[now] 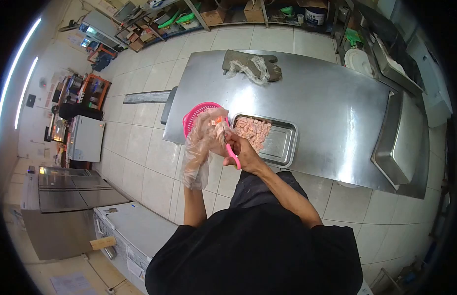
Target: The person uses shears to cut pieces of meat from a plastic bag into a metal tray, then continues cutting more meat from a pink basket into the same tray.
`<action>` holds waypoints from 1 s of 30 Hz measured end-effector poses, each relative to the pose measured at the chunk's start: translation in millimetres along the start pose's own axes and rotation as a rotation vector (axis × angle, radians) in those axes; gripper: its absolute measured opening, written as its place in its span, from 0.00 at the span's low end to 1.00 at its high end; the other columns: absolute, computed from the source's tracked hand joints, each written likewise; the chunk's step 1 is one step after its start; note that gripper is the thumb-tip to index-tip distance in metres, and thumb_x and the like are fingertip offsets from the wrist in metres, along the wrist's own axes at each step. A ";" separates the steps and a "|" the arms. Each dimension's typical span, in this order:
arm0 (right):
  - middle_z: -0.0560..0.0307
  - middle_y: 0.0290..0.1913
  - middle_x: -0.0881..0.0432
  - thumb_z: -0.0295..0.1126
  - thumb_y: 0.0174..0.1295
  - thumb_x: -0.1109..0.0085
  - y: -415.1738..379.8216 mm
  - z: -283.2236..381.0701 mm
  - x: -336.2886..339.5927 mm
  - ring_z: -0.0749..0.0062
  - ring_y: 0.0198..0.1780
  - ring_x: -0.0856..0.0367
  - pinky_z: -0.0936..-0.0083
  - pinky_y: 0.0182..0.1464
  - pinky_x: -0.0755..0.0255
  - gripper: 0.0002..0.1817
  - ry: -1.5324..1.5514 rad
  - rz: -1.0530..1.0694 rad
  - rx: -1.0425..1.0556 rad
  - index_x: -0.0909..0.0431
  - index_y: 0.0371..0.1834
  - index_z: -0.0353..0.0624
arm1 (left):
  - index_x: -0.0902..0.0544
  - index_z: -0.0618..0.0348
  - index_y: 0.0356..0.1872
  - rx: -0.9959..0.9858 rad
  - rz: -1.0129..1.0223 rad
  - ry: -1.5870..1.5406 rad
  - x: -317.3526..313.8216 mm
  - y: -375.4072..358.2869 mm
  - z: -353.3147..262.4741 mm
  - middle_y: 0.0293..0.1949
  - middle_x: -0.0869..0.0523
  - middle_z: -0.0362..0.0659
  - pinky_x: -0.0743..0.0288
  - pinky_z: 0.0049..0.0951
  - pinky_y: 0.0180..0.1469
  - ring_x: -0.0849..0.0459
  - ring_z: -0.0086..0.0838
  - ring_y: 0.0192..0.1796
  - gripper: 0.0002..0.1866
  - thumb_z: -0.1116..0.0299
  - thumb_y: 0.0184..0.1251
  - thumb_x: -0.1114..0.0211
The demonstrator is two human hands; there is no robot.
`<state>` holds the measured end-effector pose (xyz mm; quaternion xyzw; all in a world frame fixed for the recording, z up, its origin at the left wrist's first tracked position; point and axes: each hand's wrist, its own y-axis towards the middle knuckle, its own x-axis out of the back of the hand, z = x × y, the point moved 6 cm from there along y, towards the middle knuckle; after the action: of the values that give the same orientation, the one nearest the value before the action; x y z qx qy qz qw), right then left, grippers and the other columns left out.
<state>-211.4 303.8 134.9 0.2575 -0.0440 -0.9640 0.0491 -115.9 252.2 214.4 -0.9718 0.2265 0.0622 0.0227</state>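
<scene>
Scissors (230,150): pink-handled, gripped in my right hand (245,153), blades pointing up toward the pink piece I hold over the near desk edge.
Piece being cut: small and pinkish-orange, pinched in my left hand (211,130); I cannot make out exactly what it is.
Left hand: wrapped in a loose clear plastic glove (196,157) that hangs down past the wrist, fingers closed on the piece.
Right hand: bare, fingers curled shut through the scissor handles.
Pink basket (191,118): just behind my left hand, at the near left corner of the desk.
Metal tray (280,142): just right of the basket, near the desk edge, with pink cut pieces (253,130) heaped at its left end.
Desk (326,103): bare stainless steel across the middle.
Grey mitt (253,64): at the far edge, with crumpled clear plastic lying on it.
Floor (140,142): pale tiles on my left.
</scene>
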 end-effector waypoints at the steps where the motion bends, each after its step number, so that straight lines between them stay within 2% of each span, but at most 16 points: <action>1: 0.66 0.37 0.24 0.37 0.40 0.22 -4.0 17.0 -2.7 0.84 0.38 0.27 0.85 0.43 0.31 0.31 0.023 -0.035 0.006 0.30 0.45 0.39 | 0.32 0.61 0.61 -0.011 0.012 -0.032 -0.3 1.1 3.7 0.53 0.24 0.42 0.31 0.23 0.55 0.26 0.24 0.54 0.24 0.70 0.64 0.40; 3: 0.66 0.36 0.24 0.37 0.41 0.22 -10.8 20.6 2.1 0.84 0.38 0.26 0.85 0.44 0.31 0.29 0.063 -0.077 -0.031 0.29 0.44 0.40 | 0.30 0.60 0.60 -0.032 0.042 -0.095 -4.6 6.8 7.7 0.53 0.24 0.41 0.30 0.24 0.53 0.26 0.24 0.54 0.23 0.70 0.64 0.40; 5: 0.65 0.35 0.24 0.37 0.43 0.23 -21.5 -2.0 17.7 0.83 0.39 0.26 0.84 0.45 0.32 0.28 0.101 -0.091 -0.114 0.29 0.43 0.41 | 0.28 0.60 0.58 -0.019 0.115 0.033 -17.1 15.8 12.8 0.49 0.21 0.41 0.29 0.24 0.51 0.24 0.24 0.51 0.22 0.69 0.63 0.39; 6: 0.64 0.36 0.23 0.39 0.46 0.25 -26.9 -11.6 18.4 0.82 0.39 0.26 0.84 0.46 0.32 0.26 0.156 -0.058 -0.082 0.28 0.44 0.40 | 0.27 0.60 0.57 -0.010 0.152 0.099 -22.2 19.2 15.5 0.47 0.20 0.41 0.28 0.24 0.50 0.23 0.24 0.50 0.21 0.68 0.62 0.38; 9: 0.64 0.37 0.23 0.40 0.49 0.27 -40.0 -52.9 43.9 0.82 0.39 0.25 0.83 0.46 0.32 0.24 0.153 -0.245 -0.178 0.28 0.43 0.39 | 0.30 0.59 0.60 0.172 0.236 0.849 -15.6 28.3 66.8 0.36 0.20 0.40 0.28 0.20 0.39 0.22 0.21 0.38 0.23 0.70 0.63 0.41; 10: 0.63 0.38 0.22 0.42 0.51 0.29 -43.2 -56.5 49.2 0.81 0.39 0.25 0.83 0.45 0.31 0.23 0.135 -0.237 -0.207 0.27 0.43 0.39 | 0.32 0.58 0.62 0.097 0.197 0.875 -15.5 30.4 77.3 0.31 0.22 0.36 0.31 0.20 0.31 0.26 0.16 0.31 0.25 0.70 0.62 0.41; 11: 0.63 0.38 0.22 0.44 0.51 0.29 -45.1 -58.8 54.0 0.81 0.39 0.25 0.84 0.45 0.31 0.25 0.147 -0.226 -0.208 0.28 0.44 0.39 | 0.33 0.57 0.63 0.102 0.194 0.812 -11.9 31.0 88.8 0.32 0.22 0.36 0.31 0.20 0.32 0.26 0.16 0.32 0.26 0.70 0.62 0.41; 13: 0.62 0.38 0.23 0.48 0.50 0.30 -45.1 -58.1 55.5 0.81 0.39 0.25 0.86 0.45 0.31 0.29 0.181 -0.203 -0.208 0.29 0.46 0.38 | 0.35 0.57 0.64 0.117 0.191 0.694 -30.1 26.4 60.1 0.34 0.21 0.37 0.31 0.19 0.33 0.26 0.16 0.34 0.28 0.72 0.62 0.41; 16: 0.62 0.38 0.23 0.47 0.45 0.26 -42.9 -25.8 48.0 0.81 0.38 0.26 0.85 0.44 0.30 0.32 0.143 -0.148 -0.100 0.29 0.46 0.37 | 0.37 0.60 0.65 0.018 0.373 0.238 -53.1 16.4 26.9 0.37 0.21 0.38 0.29 0.18 0.35 0.24 0.18 0.37 0.31 0.68 0.59 0.38; 18: 0.62 0.38 0.22 0.39 0.45 0.25 -40.0 -14.6 46.6 0.81 0.41 0.24 0.83 0.48 0.29 0.27 0.133 -0.097 -0.077 0.28 0.43 0.37 | 0.37 0.63 0.64 0.035 0.417 0.084 -59.9 13.8 15.0 0.38 0.21 0.38 0.28 0.18 0.36 0.23 0.20 0.38 0.33 0.64 0.57 0.37; 20: 0.61 0.39 0.21 0.34 0.44 0.24 -38.0 -5.8 44.0 0.81 0.42 0.23 0.82 0.49 0.28 0.25 0.075 -0.051 -0.094 0.28 0.42 0.38 | 0.29 0.68 0.56 0.197 0.565 0.071 -57.4 14.8 16.8 0.36 0.21 0.40 0.26 0.21 0.35 0.22 0.22 0.37 0.31 0.54 0.55 0.37; 23: 0.60 0.39 0.21 0.31 0.41 0.23 -38.2 12.4 40.6 0.80 0.41 0.23 0.81 0.48 0.27 0.27 -0.053 -0.020 -0.138 0.28 0.43 0.38 | 0.23 0.66 0.43 0.221 0.580 -0.012 -50.1 20.5 33.6 0.35 0.21 0.41 0.25 0.21 0.34 0.22 0.23 0.36 0.24 0.53 0.56 0.38; 26: 0.60 0.39 0.21 0.30 0.39 0.22 -39.2 20.7 35.0 0.80 0.39 0.22 0.81 0.46 0.26 0.28 -0.026 -0.047 -0.115 0.28 0.43 0.38 | 0.23 0.64 0.35 0.309 0.732 -0.121 -53.9 19.5 29.9 0.32 0.23 0.40 0.26 0.19 0.33 0.22 0.23 0.35 0.21 0.52 0.57 0.38; 29: 0.61 0.38 0.20 0.29 0.40 0.23 -39.5 15.0 36.7 0.81 0.38 0.22 0.82 0.44 0.26 0.25 0.072 -0.103 -0.097 0.26 0.41 0.37 | 0.24 0.63 0.33 0.199 0.374 0.107 -47.5 13.2 37.7 0.28 0.26 0.37 0.29 0.18 0.28 0.23 0.20 0.31 0.18 0.54 0.63 0.42; 30: 0.61 0.37 0.20 0.29 0.40 0.23 -39.2 12.6 38.0 0.81 0.38 0.22 0.83 0.43 0.27 0.24 0.061 -0.105 -0.098 0.26 0.40 0.37 | 0.25 0.62 0.32 0.125 0.366 0.206 -47.7 17.6 40.8 0.27 0.27 0.37 0.31 0.19 0.26 0.24 0.19 0.30 0.18 0.55 0.65 0.44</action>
<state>-253.2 339.0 122.8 0.2862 0.0185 -0.9579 0.0126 -170.7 260.3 180.0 -0.9123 0.4038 -0.0485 0.0477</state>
